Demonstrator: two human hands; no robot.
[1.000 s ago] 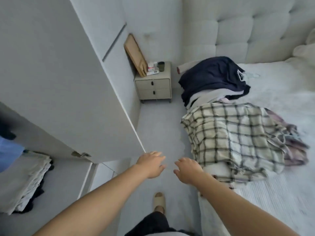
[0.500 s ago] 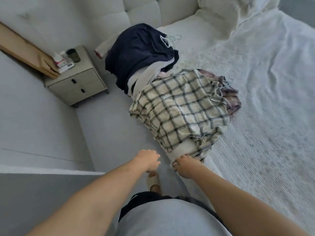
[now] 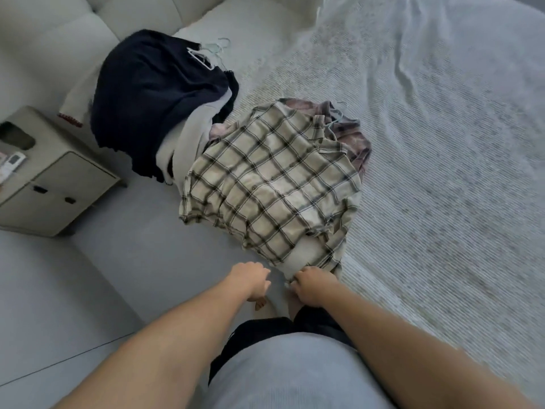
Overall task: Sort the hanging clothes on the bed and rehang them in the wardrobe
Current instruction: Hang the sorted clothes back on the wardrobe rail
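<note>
A cream and black plaid shirt (image 3: 274,184) lies on top of a pile at the near edge of the bed (image 3: 442,187), its hem hanging over the side. Under it are a pinkish garment (image 3: 354,137) with a pale hanger hook (image 3: 339,113), and a light grey garment (image 3: 188,143). Behind them a navy garment (image 3: 156,93) sits heaped with white hangers (image 3: 206,54) on top. My right hand (image 3: 314,286) is curled at the plaid shirt's lower hem, pinching it. My left hand (image 3: 250,278) hovers just to its left over the floor, holding nothing. The wardrobe is out of view.
A grey bedside table (image 3: 59,184) with two drawers stands at the left, small items on its top. The padded headboard (image 3: 59,33) runs along the top left. Grey floor (image 3: 132,249) lies between the table and bed. My feet show below my hands.
My view has swung from the wardrobe door to the bed and closed in on the pile. Both hands came down to the plaid shirt's hem, the right one reaching it.
</note>
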